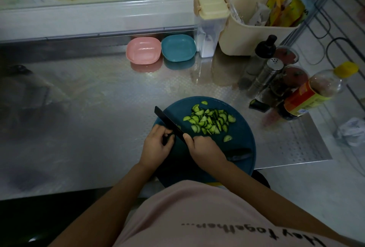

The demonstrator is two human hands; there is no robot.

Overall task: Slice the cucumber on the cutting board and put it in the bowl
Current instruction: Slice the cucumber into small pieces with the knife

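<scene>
A brushed steel counter (pixel 88 92) with a fine dimpled texture runs across the view. At its back stand two glossy plastic bowls with rounded-square rims, a pink bowl (pixel 143 52) touching a teal bowl (pixel 178 47); neither shows any cucumber inside.

Nearer the person, the left hand (pixel 158 144) rests on the left edge of the round, matte dark blue cutting board (pixel 244 144). Its fingers are curled against something small and dark beside the blade; whether it truly grasps it, I cannot tell. The black knife (pixel 169 123), long and flat, slants up and left across the board. The right hand (pixel 205 148) is clenched around its handle.

Right of the blade lies the pile of cucumber slices (pixel 209 121), thin pale-green half-moons with dark rinds, overlapping on the board, a few scattered loose at the edges. A dark elongated object (pixel 239 154) lies on the board beside the right hand.

Further right, on the counter, sit a dark cucumber end (pixel 258 106), a cylindrical steel shaker (pixel 266 77) and a clear plastic bottle (pixel 316 92) with a yellow cap.
</scene>
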